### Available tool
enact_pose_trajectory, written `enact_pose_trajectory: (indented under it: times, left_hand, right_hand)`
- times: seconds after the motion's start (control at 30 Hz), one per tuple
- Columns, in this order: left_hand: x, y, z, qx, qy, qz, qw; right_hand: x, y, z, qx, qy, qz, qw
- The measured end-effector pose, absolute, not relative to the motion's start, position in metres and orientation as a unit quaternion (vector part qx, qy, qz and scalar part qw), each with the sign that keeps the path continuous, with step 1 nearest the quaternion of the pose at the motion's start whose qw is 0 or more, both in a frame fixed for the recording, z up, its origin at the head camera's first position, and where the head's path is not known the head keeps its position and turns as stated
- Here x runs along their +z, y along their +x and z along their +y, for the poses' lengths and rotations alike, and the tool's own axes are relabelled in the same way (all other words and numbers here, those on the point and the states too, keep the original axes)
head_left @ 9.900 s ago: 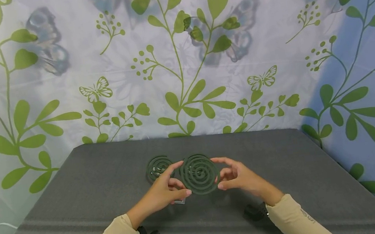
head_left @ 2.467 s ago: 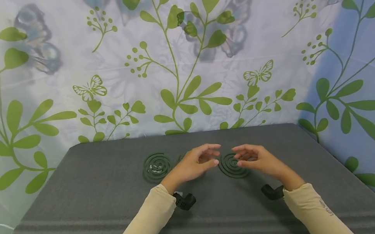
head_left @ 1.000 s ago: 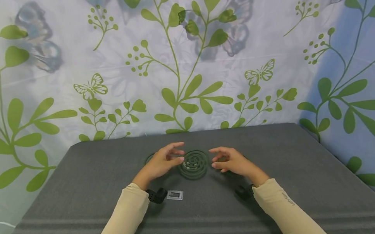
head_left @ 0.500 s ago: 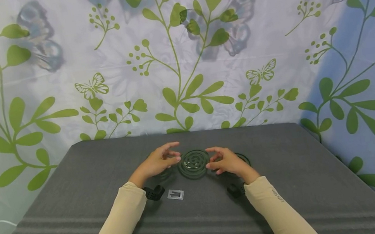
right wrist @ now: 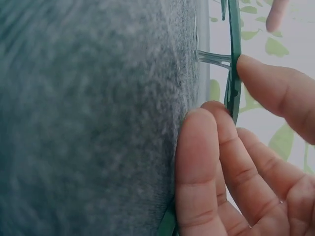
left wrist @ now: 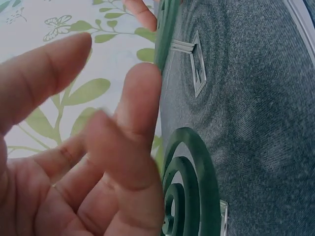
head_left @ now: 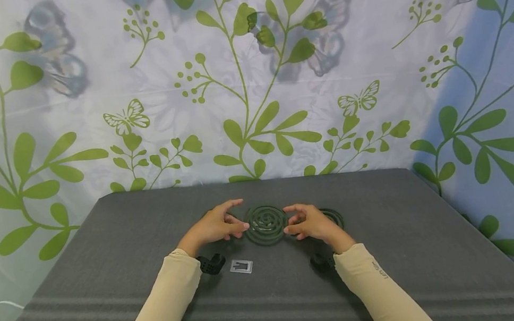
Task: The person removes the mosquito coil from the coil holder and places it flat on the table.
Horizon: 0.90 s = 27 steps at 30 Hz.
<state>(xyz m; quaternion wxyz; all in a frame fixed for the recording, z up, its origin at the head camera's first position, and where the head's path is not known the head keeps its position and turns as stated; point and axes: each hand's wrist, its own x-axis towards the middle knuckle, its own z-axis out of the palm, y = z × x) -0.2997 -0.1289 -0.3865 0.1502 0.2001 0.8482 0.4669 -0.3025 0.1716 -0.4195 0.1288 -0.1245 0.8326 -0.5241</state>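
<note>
A green mosquito coil [head_left: 266,224] lies level between my hands, raised off the table on a thin metal stand [right wrist: 214,58]. My right hand [head_left: 310,222] pinches its right edge, thumb on top and fingers beneath. At the left edge is my left hand [head_left: 212,226], its fingers spread and loosely bent; the thumb tip comes close to the rim, and whether it touches I cannot tell. A second coil [left wrist: 206,172] sits below the left hand, mostly hidden by it in the head view. Part of a third coil [head_left: 337,218] shows behind the right hand.
A flat metal stand [head_left: 241,266] with a cut-out tab lies on the grey cloth-covered table [head_left: 275,308], nearer me than the coils. A curtain [head_left: 246,76] printed with leaves and butterflies hangs behind the table. A white loop [head_left: 1,318] hangs at the left.
Earlier both hands held a coil up in the air, then hovered near the right-hand coil. Since then they have moved left around the middle coil; the right hand has closed in on its edge.
</note>
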Motion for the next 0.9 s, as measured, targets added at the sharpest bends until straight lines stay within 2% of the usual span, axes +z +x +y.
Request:
enact_pose_trajectory:
  times: [0.4,0.9]
  left_hand:
    - [-0.391,-0.301,-0.120,0.469,0.148,0.854,0.171]
    - [-0.398,-0.299,-0.110,0.485,0.140,0.843,0.185]
  right_hand:
    - [-0.423,-0.303,0.171,-0.517,-0.116,0.839,0.127]
    - [-0.425,-0.304,0.170,-0.513,-0.116,0.842,0.125]
